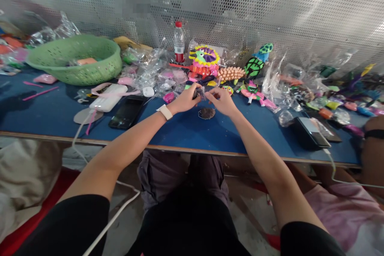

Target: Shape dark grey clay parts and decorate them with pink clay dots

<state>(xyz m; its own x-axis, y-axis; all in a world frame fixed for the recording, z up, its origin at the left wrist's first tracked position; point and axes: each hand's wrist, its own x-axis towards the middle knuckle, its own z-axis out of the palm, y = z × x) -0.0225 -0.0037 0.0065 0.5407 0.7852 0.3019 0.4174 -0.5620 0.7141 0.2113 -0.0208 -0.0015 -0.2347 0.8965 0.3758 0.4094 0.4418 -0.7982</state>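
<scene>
My left hand [188,99], with a pale band on its wrist, is closed in a pinch above the blue table [180,132]. My right hand [222,101] is closed close beside it. Between the fingers of both is a small clear plastic bag [202,93]; a dark bit shows by the left fingers, too small to make out. Just below the hands, a dark brown oval piece [206,113] with a pale, spiky-looking edge lies flat on the table. Behind them stand colourful clay figures: a yellow-rimmed one [204,56], an orange bumpy one [231,74] and a pink-and-green one [252,91].
A green basket [90,74] stands at the left. Near it lie a white power bank [108,98] with a cable and a black phone [127,113]. A red-capped bottle [179,42] stands at the back. A black device [310,134] and another person's arm [373,148] are at the right.
</scene>
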